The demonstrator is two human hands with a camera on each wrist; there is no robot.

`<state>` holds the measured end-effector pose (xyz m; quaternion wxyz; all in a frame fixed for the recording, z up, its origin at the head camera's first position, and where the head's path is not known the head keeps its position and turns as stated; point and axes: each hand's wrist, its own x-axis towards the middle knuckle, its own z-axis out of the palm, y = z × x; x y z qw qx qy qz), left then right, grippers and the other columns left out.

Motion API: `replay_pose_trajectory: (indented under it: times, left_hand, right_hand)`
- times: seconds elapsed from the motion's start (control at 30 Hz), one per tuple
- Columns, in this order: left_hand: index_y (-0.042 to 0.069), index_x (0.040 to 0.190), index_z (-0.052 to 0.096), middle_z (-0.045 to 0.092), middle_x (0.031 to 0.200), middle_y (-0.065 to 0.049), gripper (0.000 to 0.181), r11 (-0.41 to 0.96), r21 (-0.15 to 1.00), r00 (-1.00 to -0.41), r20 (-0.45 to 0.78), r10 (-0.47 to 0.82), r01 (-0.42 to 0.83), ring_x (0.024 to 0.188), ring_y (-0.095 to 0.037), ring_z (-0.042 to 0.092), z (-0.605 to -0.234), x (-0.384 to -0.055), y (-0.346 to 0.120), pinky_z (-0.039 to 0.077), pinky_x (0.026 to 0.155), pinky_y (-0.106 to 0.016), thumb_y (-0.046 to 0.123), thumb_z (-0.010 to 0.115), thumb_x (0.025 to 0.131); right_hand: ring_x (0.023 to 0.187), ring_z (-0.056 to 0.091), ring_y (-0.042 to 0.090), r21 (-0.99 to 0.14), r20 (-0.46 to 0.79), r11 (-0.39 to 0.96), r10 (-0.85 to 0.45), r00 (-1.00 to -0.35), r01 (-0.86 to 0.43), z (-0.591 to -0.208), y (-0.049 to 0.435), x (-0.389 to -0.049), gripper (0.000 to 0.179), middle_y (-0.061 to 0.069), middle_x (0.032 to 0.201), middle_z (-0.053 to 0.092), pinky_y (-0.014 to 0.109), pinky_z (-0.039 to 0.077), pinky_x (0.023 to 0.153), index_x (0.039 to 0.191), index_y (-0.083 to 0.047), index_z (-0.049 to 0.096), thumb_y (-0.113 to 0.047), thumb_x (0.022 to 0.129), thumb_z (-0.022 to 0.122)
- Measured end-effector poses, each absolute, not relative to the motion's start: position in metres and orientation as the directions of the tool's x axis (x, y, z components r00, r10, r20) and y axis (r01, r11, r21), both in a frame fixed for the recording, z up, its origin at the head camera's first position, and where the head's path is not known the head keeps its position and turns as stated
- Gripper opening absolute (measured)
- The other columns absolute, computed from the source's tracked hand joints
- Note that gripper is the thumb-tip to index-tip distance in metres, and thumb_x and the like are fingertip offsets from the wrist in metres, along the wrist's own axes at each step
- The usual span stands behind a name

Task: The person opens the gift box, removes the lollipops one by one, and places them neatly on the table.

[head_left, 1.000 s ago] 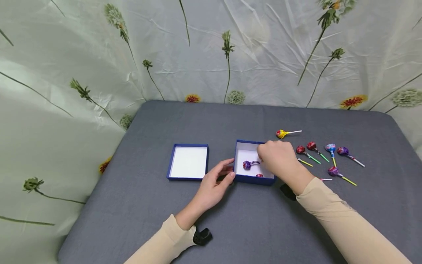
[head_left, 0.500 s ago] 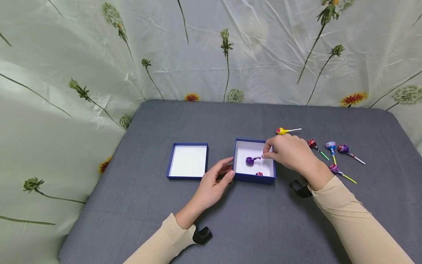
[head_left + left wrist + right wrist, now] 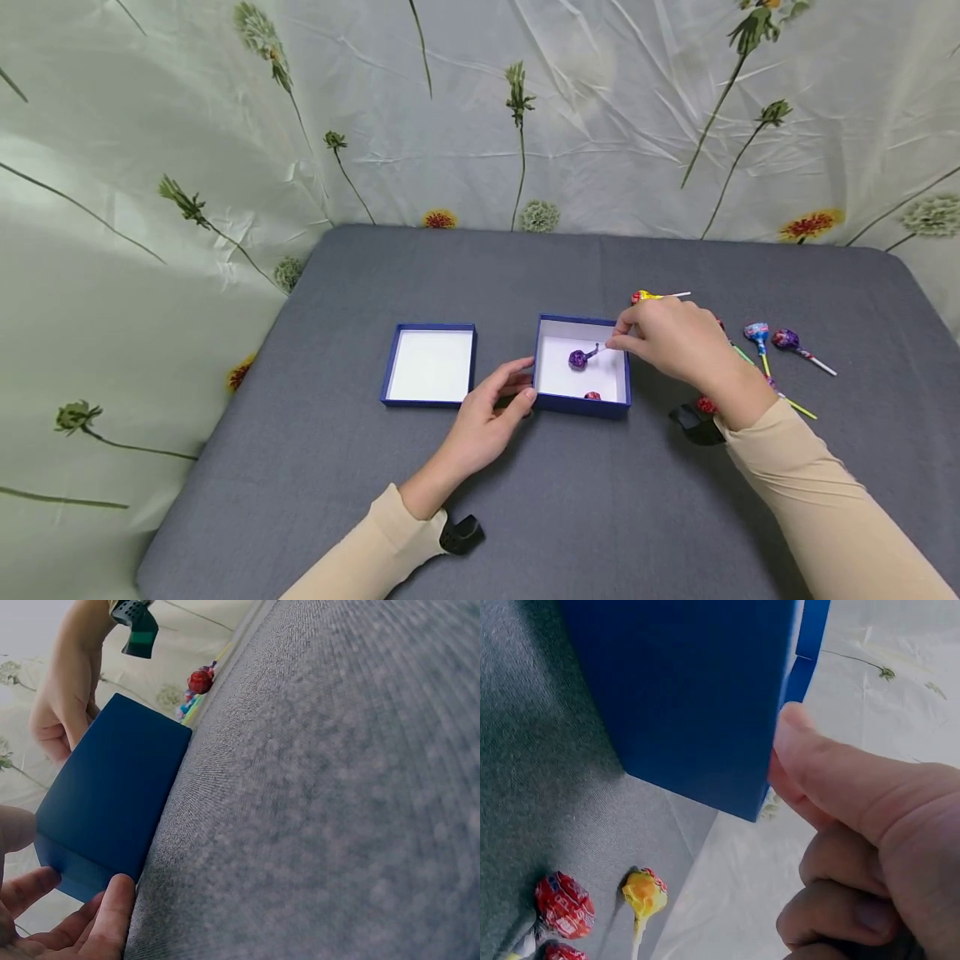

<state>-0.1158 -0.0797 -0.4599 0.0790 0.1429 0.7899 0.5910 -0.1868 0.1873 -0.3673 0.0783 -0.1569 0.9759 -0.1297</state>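
In the head view a blue-rimmed box (image 3: 582, 406) with a white inside stands before me. My left hand (image 3: 487, 417) rests fingertips and thumb against its left side; the left wrist view has those fingers (image 3: 112, 915) touching the blue wall. My right hand (image 3: 675, 342), over the box's right rim, pinches the stick of a purple lollipop (image 3: 577, 360), whose head is inside the box; whether it touches the bottom I cannot tell. A red lollipop (image 3: 592, 396) shows partly behind the front wall. The box hides the pinched stick in the right wrist view.
Left of the box lies a shallow blue-edged lid (image 3: 430, 367), white side up. To the right are several lollipops: a yellow one (image 3: 643, 297), a blue one (image 3: 757, 332), a purple one (image 3: 785, 339) and red ones, partly covered by my right arm.
My right hand has drawn back to the right toward the box's rim, and the purple lollipop has shifted slightly right with it. My left hand has stayed at the box.
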Motion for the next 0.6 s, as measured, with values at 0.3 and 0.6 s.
replay_pose_trajectory:
  times: [0.3,0.6]
  left_hand:
    - [0.021,0.146,0.051,0.062,0.138,-0.008,0.043,0.268,0.953,-0.946,0.047,0.321,0.138,0.121,-0.021,0.062,-0.46,-0.115,-0.08,0.057,0.087,-0.022,0.027,0.057,0.103]
    - [0.019,0.145,0.052,0.061,0.138,-0.009,0.043,0.253,0.958,-0.945,0.049,0.324,0.137,0.121,-0.022,0.062,-0.463,-0.116,-0.08,0.056,0.085,-0.019,0.025,0.058,0.103]
  right_hand:
    - [0.06,0.047,0.014,-0.348,-0.063,0.892,-0.329,-0.942,-0.288,-0.373,0.193,-0.182,0.017,-0.005,0.068,0.06,0.03,0.031,0.052,0.091,-0.02,0.077,-0.036,0.093,0.071]
    - [0.052,0.037,0.012,-0.43,0.022,0.86,-0.292,-0.956,-0.273,-0.383,0.198,-0.177,0.019,-0.006,0.055,0.038,0.026,0.026,0.049,0.086,-0.016,0.075,-0.034,0.093,0.072]
